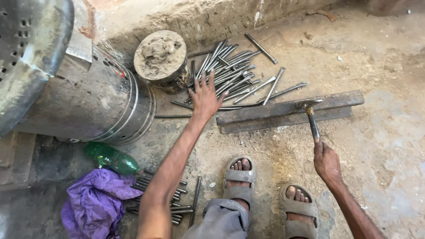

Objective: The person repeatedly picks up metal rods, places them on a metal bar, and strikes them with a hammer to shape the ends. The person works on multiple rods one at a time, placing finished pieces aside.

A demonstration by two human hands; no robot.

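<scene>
My left hand (204, 97) reaches forward with fingers spread over a pile of thin metal rods (234, 75) on the dirt floor; it holds nothing. My right hand (326, 161) grips the handle of a hammer (311, 116), whose head rests on a long flat iron bar (287, 111) lying across the ground. My two feet in grey sandals (240, 181) sit just in front of the bar.
A round stump-like block (161, 57) stands left of the rods. A large metal drum (88, 97) lies at the left. A green plastic bottle (113, 158), a purple cloth (95, 201) and a second bunch of rods (177, 203) lie near my left leg.
</scene>
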